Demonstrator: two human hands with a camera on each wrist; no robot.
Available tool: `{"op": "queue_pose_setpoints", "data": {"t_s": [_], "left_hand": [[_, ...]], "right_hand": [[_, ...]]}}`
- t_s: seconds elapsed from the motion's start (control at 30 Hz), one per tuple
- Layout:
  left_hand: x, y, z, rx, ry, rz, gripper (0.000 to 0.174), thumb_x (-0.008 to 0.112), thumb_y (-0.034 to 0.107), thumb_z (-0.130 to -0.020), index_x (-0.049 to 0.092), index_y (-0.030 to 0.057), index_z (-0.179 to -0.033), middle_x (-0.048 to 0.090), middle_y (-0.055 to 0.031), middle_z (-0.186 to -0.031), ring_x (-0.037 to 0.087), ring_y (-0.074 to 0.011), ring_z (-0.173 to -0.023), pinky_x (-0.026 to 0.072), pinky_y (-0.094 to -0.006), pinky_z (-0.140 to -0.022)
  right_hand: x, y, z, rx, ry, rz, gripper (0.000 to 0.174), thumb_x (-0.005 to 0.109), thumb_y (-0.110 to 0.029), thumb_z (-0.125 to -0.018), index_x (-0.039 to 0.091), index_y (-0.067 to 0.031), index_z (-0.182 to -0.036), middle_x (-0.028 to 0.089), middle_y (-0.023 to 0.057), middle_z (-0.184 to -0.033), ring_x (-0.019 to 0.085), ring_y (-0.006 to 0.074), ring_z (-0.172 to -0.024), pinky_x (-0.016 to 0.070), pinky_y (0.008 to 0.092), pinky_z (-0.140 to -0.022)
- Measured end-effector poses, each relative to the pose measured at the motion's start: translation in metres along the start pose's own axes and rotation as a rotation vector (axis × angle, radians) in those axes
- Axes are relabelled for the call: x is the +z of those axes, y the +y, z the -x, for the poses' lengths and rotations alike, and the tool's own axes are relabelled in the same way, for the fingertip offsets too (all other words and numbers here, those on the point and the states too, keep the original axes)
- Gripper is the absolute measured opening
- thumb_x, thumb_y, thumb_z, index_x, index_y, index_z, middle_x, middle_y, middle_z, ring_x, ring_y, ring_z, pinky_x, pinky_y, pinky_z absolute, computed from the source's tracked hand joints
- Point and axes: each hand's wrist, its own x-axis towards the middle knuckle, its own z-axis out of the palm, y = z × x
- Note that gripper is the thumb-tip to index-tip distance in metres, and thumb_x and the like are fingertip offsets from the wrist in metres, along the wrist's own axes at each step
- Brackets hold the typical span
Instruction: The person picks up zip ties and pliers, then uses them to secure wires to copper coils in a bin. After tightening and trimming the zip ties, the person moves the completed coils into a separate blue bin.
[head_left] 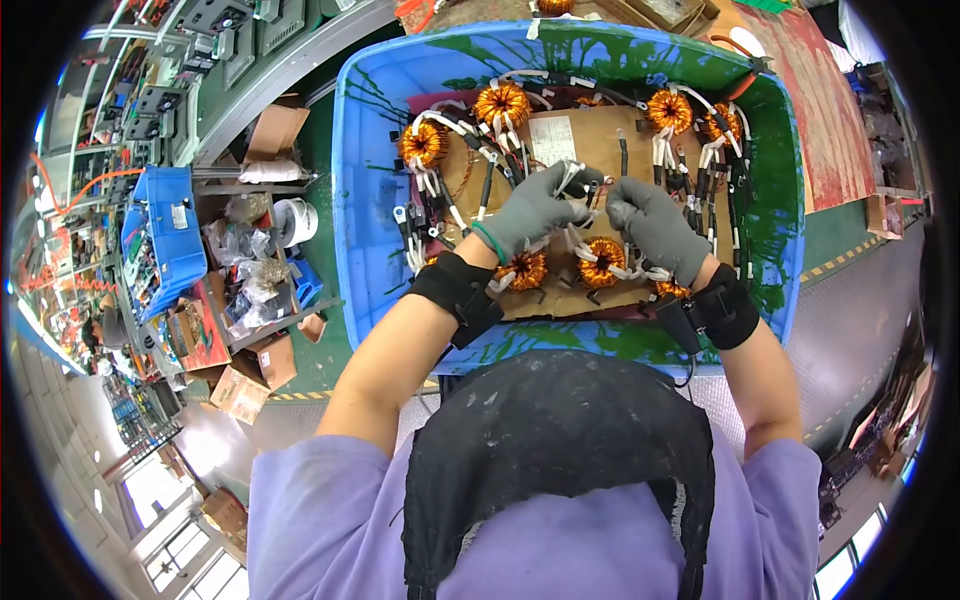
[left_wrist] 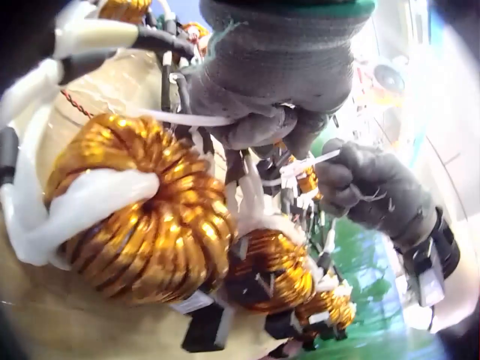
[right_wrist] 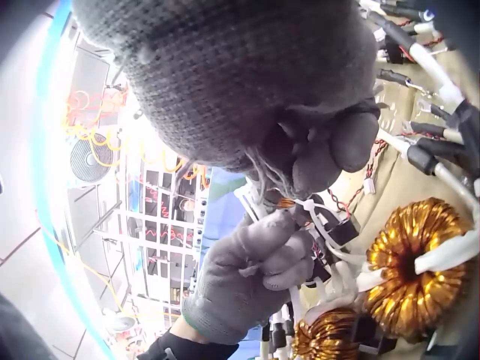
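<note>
Both hands wear grey knit gloves and meet above the middle of a blue bin. My left hand (head_left: 532,212) grips thin white cable ties (left_wrist: 193,118), their ends sticking out past the curled fingers. Close on its right, my right hand (head_left: 655,228) has its fingertips bent together at a white cable tie (left_wrist: 309,163), pinching it; the fingers partly hide the grip. Just below the hands sits a copper-wound ring coil (head_left: 603,262) with white-sleeved leads. In the right wrist view, a looped white tie curves beside the fingertips above another copper coil (right_wrist: 412,262).
The blue bin (head_left: 362,235), streaked with green, surrounds the work. Cardboard (head_left: 640,150) lines it, with more copper coils (head_left: 502,103) and black-and-white leads around its edges. A paper sheet (head_left: 552,138) lies at the back. Left of the bin stand a small blue crate (head_left: 175,225) and bagged parts.
</note>
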Motion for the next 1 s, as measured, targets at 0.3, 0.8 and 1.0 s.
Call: {"op": "queue_pose_setpoints", "data": {"t_s": [0.3, 0.8, 1.0], "left_hand": [[0.014, 0.025, -0.002, -0.278, 0.01, -0.416, 0.022, 0.069, 0.01, -0.074, 0.064, -0.0001, -0.092, 0.064, -0.005, -0.079, 0.059, -0.0113, -0.072, 0.0472, -0.0272, -0.066], [-0.03, 0.163, 0.033, 0.026, 0.052, -1.389, 0.03, 0.051, 0.032, -0.093, 0.06, 0.0095, -0.11, 0.059, -0.0147, -0.107, 0.06, -0.0306, -0.098, 0.0482, -0.0406, -0.084], [-0.097, 0.113, 0.082, -0.147, 0.414, -0.996, 0.026, 0.052, 0.028, -0.089, 0.063, 0.007, -0.1, 0.064, -0.0167, -0.089, 0.063, -0.0339, -0.082, 0.0478, -0.0418, -0.074]], "right_hand": [[0.006, -0.015, 0.007, -0.003, -0.038, -0.123, 0.01, 0.054, -0.011, -0.089, 0.056, -0.0016, -0.089, 0.055, 0.0043, -0.071, 0.049, 0.0119, -0.065, 0.0429, 0.0281, -0.059], [-0.007, -0.111, -0.006, -0.738, 0.423, 0.817, 0.013, 0.062, -0.022, -0.085, 0.066, -0.012, -0.093, 0.065, 0.0087, -0.078, 0.063, 0.0304, -0.074, 0.0495, 0.0404, -0.068], [0.006, -0.105, 0.005, -0.431, 0.256, 0.795, 0.014, 0.059, -0.019, -0.085, 0.068, -0.0089, -0.089, 0.064, 0.0106, -0.089, 0.063, 0.0272, -0.083, 0.0495, 0.0372, -0.07]]}}
